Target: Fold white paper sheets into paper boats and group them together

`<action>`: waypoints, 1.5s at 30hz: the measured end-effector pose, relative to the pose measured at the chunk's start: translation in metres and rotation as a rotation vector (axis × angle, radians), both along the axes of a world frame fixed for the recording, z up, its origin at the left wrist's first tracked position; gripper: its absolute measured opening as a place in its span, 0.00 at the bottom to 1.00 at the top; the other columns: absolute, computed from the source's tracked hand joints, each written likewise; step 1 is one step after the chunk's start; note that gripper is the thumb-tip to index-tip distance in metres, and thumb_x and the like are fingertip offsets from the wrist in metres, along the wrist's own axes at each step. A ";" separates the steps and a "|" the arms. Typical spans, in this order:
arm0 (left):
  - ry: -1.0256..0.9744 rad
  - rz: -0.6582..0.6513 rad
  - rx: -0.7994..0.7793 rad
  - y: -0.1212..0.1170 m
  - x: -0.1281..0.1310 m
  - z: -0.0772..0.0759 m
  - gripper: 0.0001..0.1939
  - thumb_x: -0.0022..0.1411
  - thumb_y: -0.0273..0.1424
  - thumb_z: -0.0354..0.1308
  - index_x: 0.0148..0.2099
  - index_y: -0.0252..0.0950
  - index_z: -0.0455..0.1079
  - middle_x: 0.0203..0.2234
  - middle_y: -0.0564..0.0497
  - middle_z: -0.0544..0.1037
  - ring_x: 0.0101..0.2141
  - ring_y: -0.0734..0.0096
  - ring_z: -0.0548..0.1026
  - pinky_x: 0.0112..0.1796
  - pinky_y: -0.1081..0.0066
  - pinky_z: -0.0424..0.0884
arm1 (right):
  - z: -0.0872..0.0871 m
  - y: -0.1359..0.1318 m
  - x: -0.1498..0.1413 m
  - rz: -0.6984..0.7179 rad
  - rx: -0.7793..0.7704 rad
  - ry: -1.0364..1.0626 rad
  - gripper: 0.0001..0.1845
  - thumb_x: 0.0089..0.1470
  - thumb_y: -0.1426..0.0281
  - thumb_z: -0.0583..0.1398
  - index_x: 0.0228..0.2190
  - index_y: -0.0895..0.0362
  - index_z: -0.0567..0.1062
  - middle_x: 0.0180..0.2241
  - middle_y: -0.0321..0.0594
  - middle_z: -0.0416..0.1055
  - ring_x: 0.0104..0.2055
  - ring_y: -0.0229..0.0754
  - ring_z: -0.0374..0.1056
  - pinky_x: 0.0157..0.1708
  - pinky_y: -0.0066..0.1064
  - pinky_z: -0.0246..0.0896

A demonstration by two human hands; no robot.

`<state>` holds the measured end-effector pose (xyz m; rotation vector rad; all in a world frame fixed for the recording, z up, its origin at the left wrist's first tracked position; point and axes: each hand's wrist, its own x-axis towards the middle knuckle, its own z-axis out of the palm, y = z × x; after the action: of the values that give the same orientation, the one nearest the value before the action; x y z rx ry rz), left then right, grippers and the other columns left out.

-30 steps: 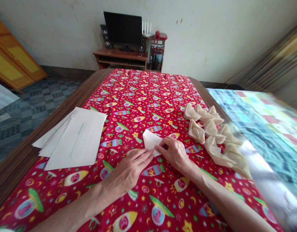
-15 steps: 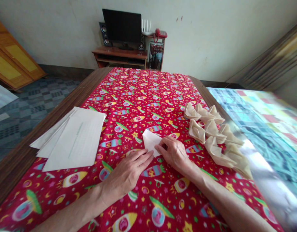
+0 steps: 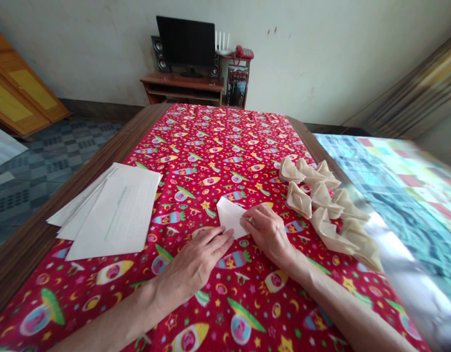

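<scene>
A small folded sheet of white paper (image 3: 229,214) lies on the red patterned cloth (image 3: 210,151) between my hands. My left hand (image 3: 201,252) rests flat, with its fingers stretched out and their tips on the paper's near left edge. With curled fingers, my right hand (image 3: 267,230) pinches the paper's right side; its fingertips partly hide that edge. To the right sit several folded paper boats (image 3: 298,199), cream coloured and grouped close together. On the left lies a fanned stack of paper sheets (image 3: 117,210), the top one with faint print.
The cloth covers a brown wooden table (image 3: 137,120). Beyond its far end stand a monitor (image 3: 186,41), speakers and a red telephone (image 3: 243,53) on a desk (image 3: 181,83). A bed-like surface with a patterned cover (image 3: 386,181) adjoins on the right.
My right hand has shifted slightly right along the paper, uncovering a little more of it. The left hand stays in place on the paper.
</scene>
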<state>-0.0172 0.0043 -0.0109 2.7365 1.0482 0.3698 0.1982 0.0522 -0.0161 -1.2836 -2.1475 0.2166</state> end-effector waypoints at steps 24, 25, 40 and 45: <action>-0.246 0.082 -0.228 0.090 0.014 0.004 0.10 0.55 0.26 0.61 0.42 0.37 0.71 0.39 0.52 0.73 0.36 0.71 0.74 0.39 0.73 0.70 | 0.003 -0.031 0.002 0.322 0.148 -0.275 0.15 0.63 0.74 0.48 0.43 0.60 0.72 0.46 0.47 0.72 0.49 0.46 0.66 0.47 0.40 0.61; -0.228 0.099 -0.236 0.090 0.015 0.005 0.08 0.55 0.27 0.61 0.40 0.37 0.71 0.37 0.52 0.73 0.34 0.72 0.74 0.37 0.74 0.70 | 0.004 -0.031 0.002 0.323 0.147 -0.274 0.15 0.63 0.74 0.48 0.43 0.60 0.72 0.46 0.47 0.72 0.49 0.46 0.66 0.47 0.40 0.61; -0.162 0.136 -0.178 0.092 0.018 0.001 0.04 0.60 0.31 0.57 0.35 0.36 0.67 0.32 0.54 0.68 0.32 0.71 0.71 0.35 0.72 0.67 | 0.003 -0.032 0.002 0.319 0.126 -0.288 0.14 0.61 0.75 0.50 0.44 0.60 0.72 0.48 0.47 0.72 0.52 0.46 0.64 0.49 0.41 0.61; -0.138 0.187 -0.097 0.083 0.021 0.002 0.07 0.61 0.32 0.56 0.41 0.36 0.63 0.36 0.52 0.67 0.32 0.71 0.71 0.33 0.72 0.68 | 0.005 -0.034 0.004 0.333 0.103 -0.333 0.16 0.61 0.76 0.49 0.47 0.62 0.70 0.50 0.47 0.70 0.53 0.47 0.63 0.50 0.41 0.61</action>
<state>0.0035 0.0871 -0.0090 2.4960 1.2531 0.5132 0.2023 0.0182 -0.0113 -0.9493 -2.6167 0.0263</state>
